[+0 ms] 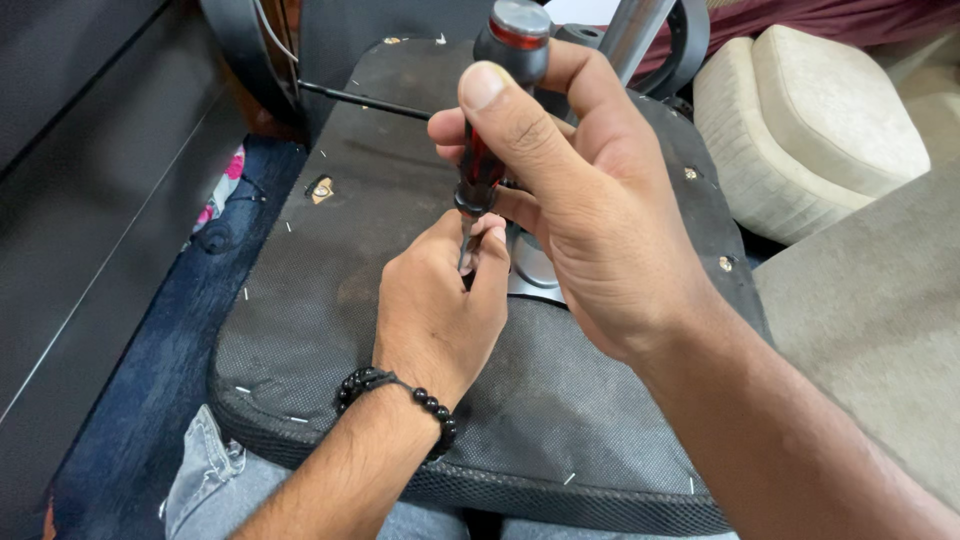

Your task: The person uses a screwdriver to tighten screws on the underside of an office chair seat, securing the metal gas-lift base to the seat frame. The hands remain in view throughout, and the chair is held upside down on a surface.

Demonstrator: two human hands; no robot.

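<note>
My right hand [580, 200] grips a screwdriver [497, 110] with a red and black handle, held upright over the underside of an overturned office chair seat [330, 290]. My left hand [440, 300], a black bead bracelet on its wrist, pinches the screwdriver's metal shaft near the tip, just above a grey metal mounting plate [535, 275]. The tip and any screw under it are hidden by my left fingers. The seat rests against my knees, covered in black fabric with small staples along the edges.
The chair's chrome post [632, 35] rises behind my right hand. Cream cushions [820, 120] and a beige sofa [880, 300] lie to the right. Dark panels [90, 200] and a blue carpet [140, 400] lie to the left. A thin black rod [370, 100] crosses the seat's far edge.
</note>
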